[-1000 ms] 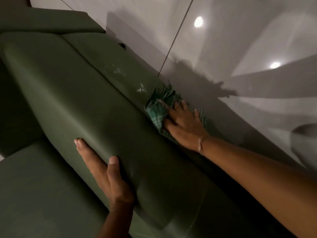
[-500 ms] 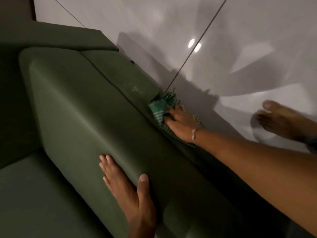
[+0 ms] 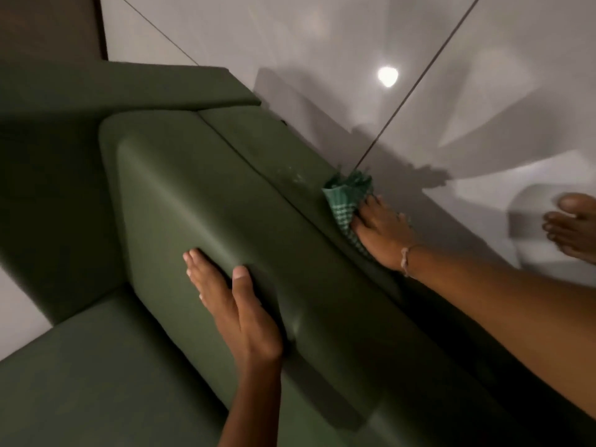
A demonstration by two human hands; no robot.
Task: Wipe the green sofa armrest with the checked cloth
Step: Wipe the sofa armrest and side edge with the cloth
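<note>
The green sofa armrest (image 3: pixel 193 195) runs from upper left to lower right across the view. Its outer side panel (image 3: pixel 258 146) carries pale smudges near the checked cloth (image 3: pixel 343 201), a green-and-white bunched rag. My right hand (image 3: pixel 383 233) lies flat on the cloth and presses it against that outer panel, with part of the cloth hidden under the palm. Fingers together, my left hand (image 3: pixel 238 304) rests flat on the armrest's inner face, thumb over the top edge, holding nothing.
The sofa seat cushion (image 3: pixel 96 382) lies at lower left and the backrest (image 3: pixel 64 101) at upper left. Glossy white floor tiles (image 3: pixel 322 43) spread on the right, reflecting a ceiling light. A bare foot (image 3: pixel 571 227) stands on the floor at the right edge.
The view has swung down and left, so the armrest sits more centrally. My right hand has kept the cloth on the outer panel, sliding slightly. My left hand shifted along the inner face.
</note>
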